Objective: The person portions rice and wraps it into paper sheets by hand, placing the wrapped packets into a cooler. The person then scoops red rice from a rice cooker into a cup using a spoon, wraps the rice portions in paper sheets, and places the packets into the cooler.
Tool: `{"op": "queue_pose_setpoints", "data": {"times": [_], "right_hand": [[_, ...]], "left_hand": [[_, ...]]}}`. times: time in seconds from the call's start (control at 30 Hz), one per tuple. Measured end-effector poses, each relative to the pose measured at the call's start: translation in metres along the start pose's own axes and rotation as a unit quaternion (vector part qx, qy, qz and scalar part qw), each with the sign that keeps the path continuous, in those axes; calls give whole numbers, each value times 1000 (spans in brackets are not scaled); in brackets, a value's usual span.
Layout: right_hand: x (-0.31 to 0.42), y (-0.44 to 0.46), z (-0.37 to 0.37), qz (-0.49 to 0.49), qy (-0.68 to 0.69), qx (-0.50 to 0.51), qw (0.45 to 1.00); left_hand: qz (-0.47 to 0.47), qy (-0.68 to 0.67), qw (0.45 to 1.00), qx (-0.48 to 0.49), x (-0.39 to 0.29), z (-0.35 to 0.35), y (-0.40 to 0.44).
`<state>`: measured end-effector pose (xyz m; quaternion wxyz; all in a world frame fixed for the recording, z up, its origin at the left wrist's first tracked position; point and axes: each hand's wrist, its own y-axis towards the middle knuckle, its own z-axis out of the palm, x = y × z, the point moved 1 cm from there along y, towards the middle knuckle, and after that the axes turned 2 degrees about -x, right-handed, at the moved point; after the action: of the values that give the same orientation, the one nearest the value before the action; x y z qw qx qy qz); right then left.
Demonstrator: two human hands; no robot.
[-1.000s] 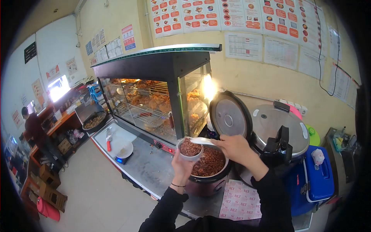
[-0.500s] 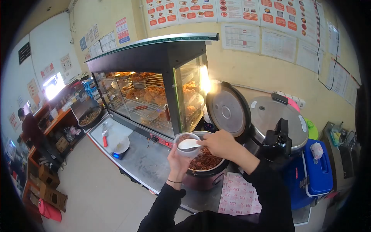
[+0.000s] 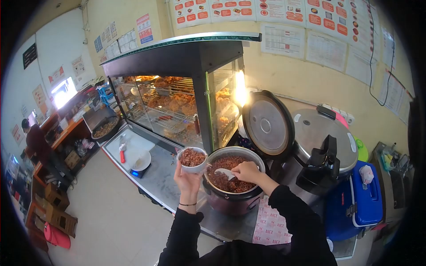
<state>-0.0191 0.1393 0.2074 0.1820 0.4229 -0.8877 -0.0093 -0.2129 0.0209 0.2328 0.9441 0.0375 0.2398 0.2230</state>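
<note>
My left hand (image 3: 188, 182) holds up a small white bowl (image 3: 193, 167) filled with reddish-brown rice (image 3: 191, 157), just left of the open cooker. My right hand (image 3: 248, 172) grips a white rice paddle (image 3: 225, 173), whose blade rests in the rice inside the cooker pot (image 3: 258, 162). The cooker's round lid (image 3: 266, 126) stands raised behind it. Printed paper (image 3: 271, 224) lies on the counter to the right of the cooker, below my right forearm.
A glass display case (image 3: 168, 106) with fried food stands behind the counter (image 3: 166, 181). At left are a scale (image 3: 136, 174) with a plate and a red-handled tool (image 3: 122, 156). A large closed cooker (image 3: 326, 137) and blue cooler (image 3: 367, 195) stand right. A person (image 3: 42, 146) stands far left.
My left hand has moved the bowl left, away from above the pot. My right hand has lowered the paddle from the bowl into the cooker's rice. The camera view has shifted slightly.
</note>
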Motion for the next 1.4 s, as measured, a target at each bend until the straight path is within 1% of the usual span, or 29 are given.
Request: {"op": "queue_pose_setpoints", "data": {"times": [0.17,0.3,0.33,0.43,0.47,0.57,0.6,0.7,0.77,0.83,0.87,0.97,1.0,1.03,1.1,1.13,1.17,1.2,1.23,1.3,1.33,1.4], "right_hand": [[5,-15,10,-34,55,37,997],[-3,-23,-8,41,128,87,987],[-16,-19,-6,39,168,95,980],[-37,-19,-25,96,228,66,967],[-36,-20,-36,90,208,18,974],[-20,-19,-67,122,133,-22,983],[-10,-20,-71,85,118,-57,988],[34,-32,-74,32,21,-97,995],[50,-38,-48,5,-86,-145,986],[72,-46,-36,-4,-101,-142,985],[77,-46,-31,4,-133,-165,977],[66,-46,-54,-57,-155,-135,977],[57,-44,-65,-44,-122,-124,984],[47,-40,-73,-68,-59,-237,967],[29,-30,-88,-9,116,-266,957],[19,-25,-81,58,223,-215,949],[10,-18,-71,124,325,-160,924],[4,-14,-64,187,422,-104,881],[19,-18,-63,168,391,-112,898],[26,-14,-36,67,290,-167,940],[28,-11,-29,51,264,-183,946],[32,-10,-22,21,213,-213,953]], "left_hand": [[1,22,1000,-6,-5,1,-9],[-6,76,997,-17,-2,1,-13],[-8,96,995,-20,0,2,-14],[-17,200,979,-34,8,5,-11],[-31,219,975,-27,10,13,-11],[-50,264,963,-31,29,18,-5],[-58,265,962,-37,37,17,-1],[-42,226,972,-45,60,20,5],[-43,218,973,-66,68,24,4],[-40,190,978,-71,78,15,7],[-39,182,980,-63,80,16,7],[-40,117,992,-39,78,14,4],[-44,90,995,-10,74,20,0],[-52,68,996,7,71,19,2],[-67,23,997,38,68,15,2],[-59,28,997,42,67,16,2],[-53,33,997,42,67,16,2],[-46,38,997,42,67,17,2],[-39,42,997,44,68,19,2],[-4,84,996,22,69,23,1],[13,105,994,11,70,24,1],[5,103,995,17,69,17,3]]}}
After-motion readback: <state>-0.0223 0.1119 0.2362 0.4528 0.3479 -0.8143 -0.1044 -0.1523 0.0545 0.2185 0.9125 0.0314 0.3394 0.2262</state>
